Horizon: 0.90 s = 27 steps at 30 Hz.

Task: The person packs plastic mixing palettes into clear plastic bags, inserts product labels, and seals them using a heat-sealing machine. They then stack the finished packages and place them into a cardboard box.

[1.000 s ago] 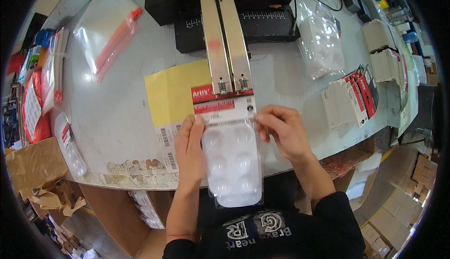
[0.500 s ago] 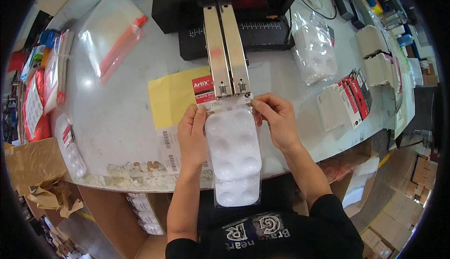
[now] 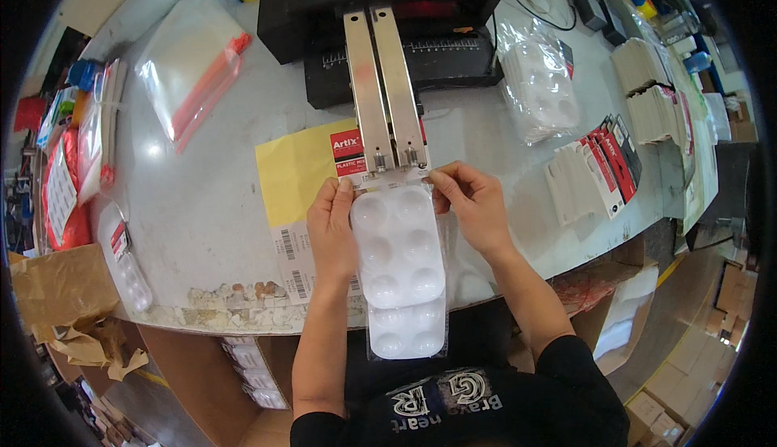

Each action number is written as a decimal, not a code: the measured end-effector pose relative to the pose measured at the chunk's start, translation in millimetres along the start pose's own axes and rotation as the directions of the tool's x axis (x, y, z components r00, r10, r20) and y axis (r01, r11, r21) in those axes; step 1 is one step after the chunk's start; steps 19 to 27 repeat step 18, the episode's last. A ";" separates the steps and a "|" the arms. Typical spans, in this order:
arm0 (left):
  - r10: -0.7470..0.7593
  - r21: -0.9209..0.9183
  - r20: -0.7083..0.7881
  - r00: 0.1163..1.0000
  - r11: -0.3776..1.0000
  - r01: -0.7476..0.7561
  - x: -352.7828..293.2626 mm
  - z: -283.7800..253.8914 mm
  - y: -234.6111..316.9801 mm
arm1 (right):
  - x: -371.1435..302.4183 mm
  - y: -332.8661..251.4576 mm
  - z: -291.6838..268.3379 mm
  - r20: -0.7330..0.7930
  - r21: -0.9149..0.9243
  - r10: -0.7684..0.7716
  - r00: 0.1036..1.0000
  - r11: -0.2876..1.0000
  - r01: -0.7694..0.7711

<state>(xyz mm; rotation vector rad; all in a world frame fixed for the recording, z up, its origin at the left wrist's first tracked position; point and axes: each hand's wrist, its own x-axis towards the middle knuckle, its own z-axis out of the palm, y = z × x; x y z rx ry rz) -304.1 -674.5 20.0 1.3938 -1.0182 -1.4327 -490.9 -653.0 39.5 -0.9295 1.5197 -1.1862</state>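
White plastic paint palettes (image 3: 401, 249) in a clear bag hang over the table's front edge, one overlapping another. At their top sits a red and white header card (image 3: 348, 149), partly hidden beneath the two metal arms (image 3: 374, 91) of a black stapling machine (image 3: 279, 14). My left hand (image 3: 330, 224) pinches the card's lower left corner, thumb on top. At the opposite corner, my right hand (image 3: 473, 204) holds the card's edge between thumb and curled fingers. Both hands are close to the tips of the metal arms.
A yellow sheet (image 3: 295, 172) lies left of the machine, with clear bags (image 3: 190, 66) beyond. Bagged palettes (image 3: 538, 83) and fanned header cards (image 3: 595, 172) lie to the right. A small packed palette (image 3: 129, 269) rests at the left edge. Cardboard boxes (image 3: 190, 374) stand below.
The whole view has shifted slightly, with the machine and palettes a little further left in it. Both hands keep their hold on the card's corners.
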 end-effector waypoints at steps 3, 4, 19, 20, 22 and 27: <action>0.233 0.354 -0.056 0.971 0.914 -0.199 10.5 -30.4 -7.0 | -10.5 -10.0 -21.2 -0.179 -0.361 -0.227 0.957 0.920 0.151; 0.423 0.549 -0.073 0.903 0.773 -0.318 12.0 -46.5 -8.0 | -15.4 -16.9 -41.7 -0.203 -0.447 -0.308 0.930 0.874 0.192; 0.249 0.673 -0.032 0.968 0.721 -0.163 -63.8 -55.2 18.9 | 7.2 -30.8 -219.8 -0.147 -0.962 -0.623 0.768 0.270 0.035; 0.249 0.673 -0.032 0.968 0.721 -0.163 -63.8 -55.2 18.9 | 7.2 -30.8 -219.8 -0.147 -0.962 -0.623 0.768 0.270 0.035; 0.249 0.673 -0.032 0.968 0.721 -0.163 -63.8 -55.2 18.9 | 7.2 -30.8 -219.8 -0.147 -0.962 -0.623 0.768 0.270 0.035; 0.249 0.673 -0.032 0.968 0.721 -0.163 -63.8 -55.2 18.9 | 7.2 -30.8 -219.8 -0.147 -0.962 -0.623 0.768 0.270 0.035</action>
